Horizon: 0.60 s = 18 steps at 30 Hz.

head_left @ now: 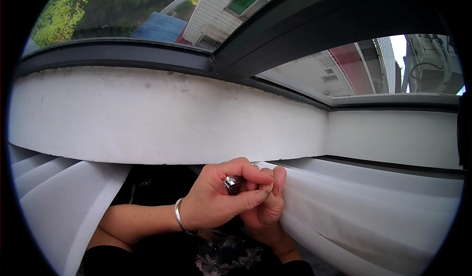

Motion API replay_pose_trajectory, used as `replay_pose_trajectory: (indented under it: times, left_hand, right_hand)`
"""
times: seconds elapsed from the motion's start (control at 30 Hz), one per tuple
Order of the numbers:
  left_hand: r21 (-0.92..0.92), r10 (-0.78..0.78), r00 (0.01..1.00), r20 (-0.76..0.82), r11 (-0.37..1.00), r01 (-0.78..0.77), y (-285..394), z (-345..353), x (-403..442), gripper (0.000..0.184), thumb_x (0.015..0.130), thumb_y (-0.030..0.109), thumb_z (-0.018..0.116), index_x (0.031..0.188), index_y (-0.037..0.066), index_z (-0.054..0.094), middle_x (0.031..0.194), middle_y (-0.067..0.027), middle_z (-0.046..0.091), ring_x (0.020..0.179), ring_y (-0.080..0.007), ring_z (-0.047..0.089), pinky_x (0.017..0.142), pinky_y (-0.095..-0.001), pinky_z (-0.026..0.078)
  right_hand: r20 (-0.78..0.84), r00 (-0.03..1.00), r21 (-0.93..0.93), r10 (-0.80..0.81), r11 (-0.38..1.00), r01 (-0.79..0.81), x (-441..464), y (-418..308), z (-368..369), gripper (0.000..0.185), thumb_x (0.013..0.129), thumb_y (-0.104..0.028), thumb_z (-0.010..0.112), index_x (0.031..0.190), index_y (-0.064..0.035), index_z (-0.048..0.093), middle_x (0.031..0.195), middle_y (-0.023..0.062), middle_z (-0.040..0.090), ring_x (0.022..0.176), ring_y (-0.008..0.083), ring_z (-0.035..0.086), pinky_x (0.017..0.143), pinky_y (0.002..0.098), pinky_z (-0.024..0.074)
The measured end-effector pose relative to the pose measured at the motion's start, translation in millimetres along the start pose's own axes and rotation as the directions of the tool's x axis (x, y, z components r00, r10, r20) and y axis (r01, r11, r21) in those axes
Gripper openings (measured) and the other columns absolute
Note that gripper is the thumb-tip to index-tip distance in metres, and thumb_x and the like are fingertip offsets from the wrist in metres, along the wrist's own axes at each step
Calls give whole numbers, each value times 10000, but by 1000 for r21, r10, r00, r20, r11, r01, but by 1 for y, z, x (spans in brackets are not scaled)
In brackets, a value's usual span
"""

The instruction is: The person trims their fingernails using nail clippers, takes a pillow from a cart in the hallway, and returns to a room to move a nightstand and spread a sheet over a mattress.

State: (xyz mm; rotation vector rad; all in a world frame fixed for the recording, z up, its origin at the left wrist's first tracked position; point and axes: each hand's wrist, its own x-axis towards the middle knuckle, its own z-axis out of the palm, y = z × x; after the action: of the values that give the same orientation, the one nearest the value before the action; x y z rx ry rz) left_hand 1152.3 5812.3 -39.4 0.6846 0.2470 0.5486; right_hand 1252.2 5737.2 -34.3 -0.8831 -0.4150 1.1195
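My left hand [221, 197], with a silver bangle [180, 216] at the wrist, is closed in front of my body. Between its thumb and curled forefinger shows the end of a small silver metal tool [229, 182] that looks like a nail clipper; the rest of it lies hidden in the fingers. My right hand [271, 204] is just to the right and partly behind, its fingers bent in. The left thumb and forefinger tips touch the right fingertips. Whether the right hand holds anything is hidden.
A white window sill [167, 113] runs across ahead of my hands, below a dark window frame [113, 53]. White curtains hang on both sides, one left [64, 192] and one right [364, 202]. Trees and buildings show outside through the glass.
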Motion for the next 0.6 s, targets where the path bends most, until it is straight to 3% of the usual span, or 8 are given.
replay_pose_trajectory:
  times: [0.6]
  left_hand:
    - [10,-8,1000,1,1000,8,3,-3,2,137,781,-21,584,916,-19,561,886,-39,547,847,-98,521,776,-225,418]
  right_hand:
    - [2,1000,29,12,1000,-12,3,0,1,245,761,-118,624,718,-136,384,699,-36,483,646,116,429,694,328,447]
